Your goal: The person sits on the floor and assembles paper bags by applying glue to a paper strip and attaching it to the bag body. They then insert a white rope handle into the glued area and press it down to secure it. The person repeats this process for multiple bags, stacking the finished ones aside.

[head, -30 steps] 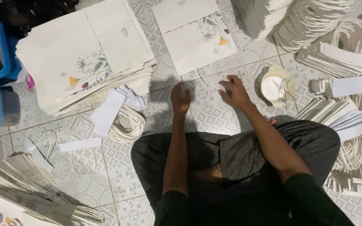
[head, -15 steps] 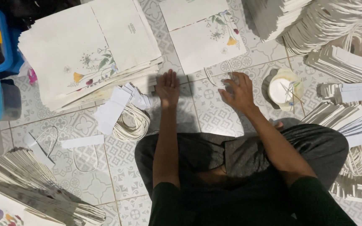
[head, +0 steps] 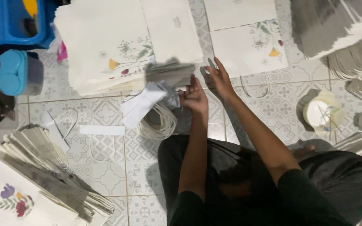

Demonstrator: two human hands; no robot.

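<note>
The left hand (head: 194, 97) pinched a small bundle of white paper strips (head: 145, 104) on the floor, beside a coil of cord (head: 158, 123). The right hand (head: 219, 77) hovered open, holding nothing. The strips looked light and floppy, best gripped at 1 end.

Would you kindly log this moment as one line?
left hand: on paper strips | right hand: open, by bag stack | cord coil: on floor

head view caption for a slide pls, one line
Seated on a tiled floor, a person's left hand and right hand reach a stack of flower-printed paper sheets.
</note>
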